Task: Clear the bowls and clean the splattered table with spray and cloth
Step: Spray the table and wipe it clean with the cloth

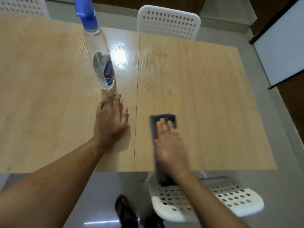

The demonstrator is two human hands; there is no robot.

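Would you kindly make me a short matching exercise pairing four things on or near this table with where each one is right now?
Things:
1. spray bottle
2. cloth
3. orange splatter
4. left hand

Places:
A. under the right hand, at the table's near edge
B. flat on the table, just in front of the bottle
C. upright on the table, left of the seam
D. right of the seam, beyond the cloth

Pairs: 1-C, 2-A, 3-D, 4-B
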